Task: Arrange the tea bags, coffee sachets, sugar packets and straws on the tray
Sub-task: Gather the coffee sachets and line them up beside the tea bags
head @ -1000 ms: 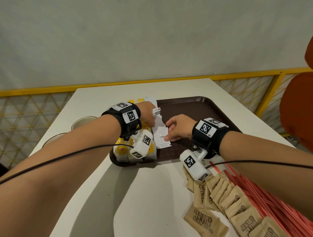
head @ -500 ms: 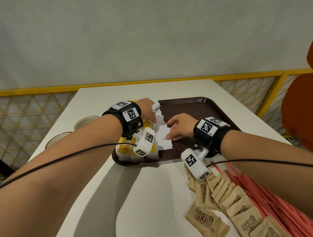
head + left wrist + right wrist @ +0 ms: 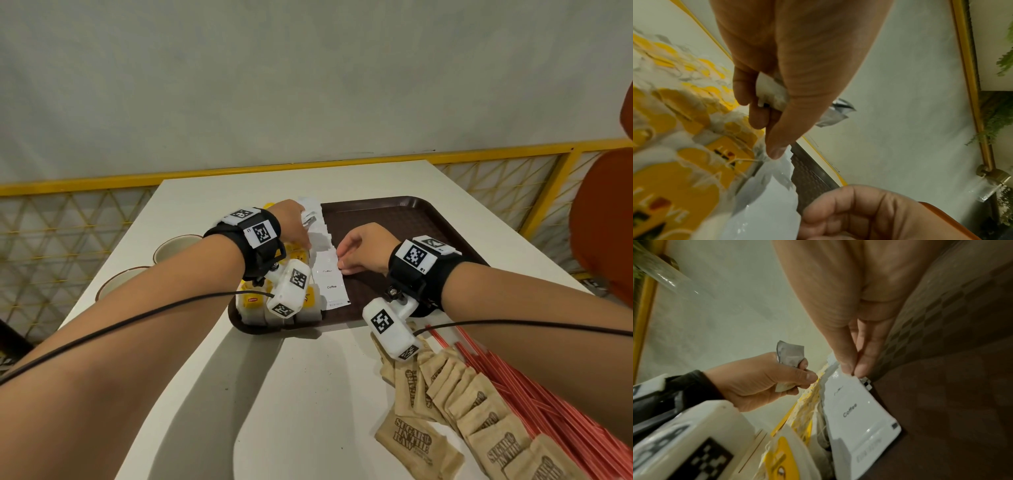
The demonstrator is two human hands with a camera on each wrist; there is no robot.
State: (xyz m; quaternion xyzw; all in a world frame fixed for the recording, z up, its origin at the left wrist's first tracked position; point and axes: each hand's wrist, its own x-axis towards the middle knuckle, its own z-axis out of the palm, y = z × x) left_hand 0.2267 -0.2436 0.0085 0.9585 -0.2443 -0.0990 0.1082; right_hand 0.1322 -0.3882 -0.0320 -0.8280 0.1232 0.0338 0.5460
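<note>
- Lower right of head view: sugar packets and straws off the tray, not yet placed.
- Centre: tea bags lined along left rim; coffee sachets in a row beside them.
- Right hand pinching a sachet; left hand clutching spare ones.
- Beyond: white table, 2 bowls, yellow railing, grey wall.

coffee sachets right of tea bags, on tray

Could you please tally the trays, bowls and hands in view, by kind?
Tray: 1
Bowls: 2
Hands: 2, left hand and right hand, each holding coffee sachets
Total: 5
</note>
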